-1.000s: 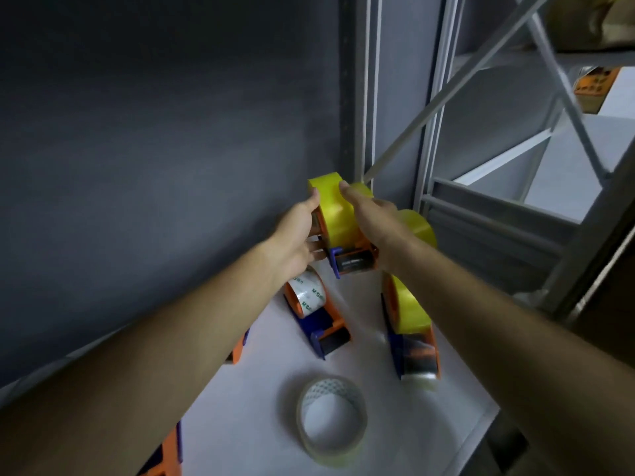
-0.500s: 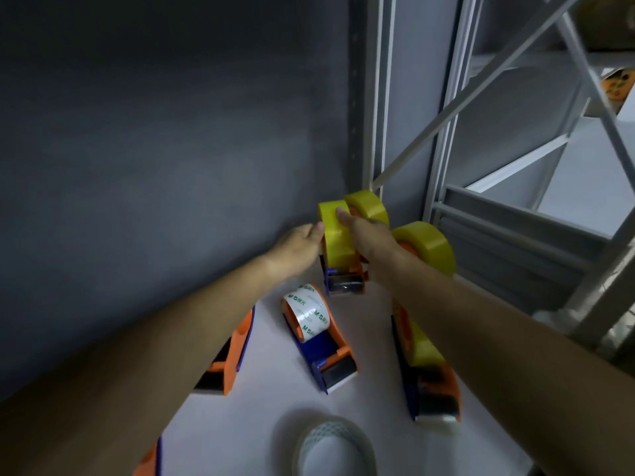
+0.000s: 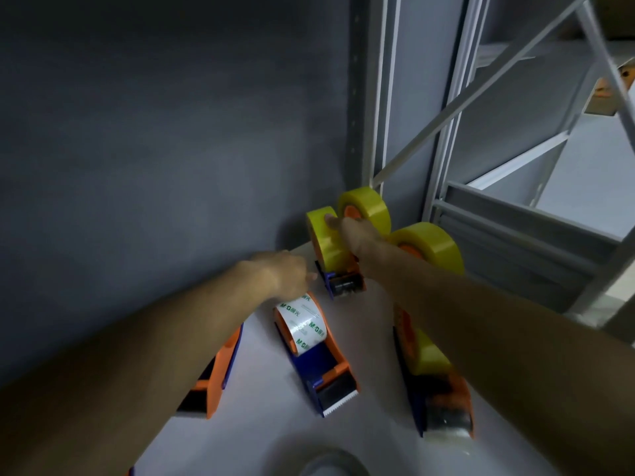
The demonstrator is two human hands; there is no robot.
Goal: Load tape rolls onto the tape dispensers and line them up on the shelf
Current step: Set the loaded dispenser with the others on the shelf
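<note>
You worked in dim light; the matte grey back wall (image 3: 154, 132) sat in deep shadow, the white shelf board (image 3: 247, 424) caught soft glow, and your forearms blurred at the warped edges

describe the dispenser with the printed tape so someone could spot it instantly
On the white shelf against the dark wall, look to the middle of the dispensers, just below the left hand. The printed-tape dispenser alone carries clear tape with green lettering; its loaded neighbours hold plain yellow rolls.

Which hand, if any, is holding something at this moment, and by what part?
The right hand grips the yellow tape roll on its dispenser, fingers over the roll's top. The left hand holds nothing.
</note>
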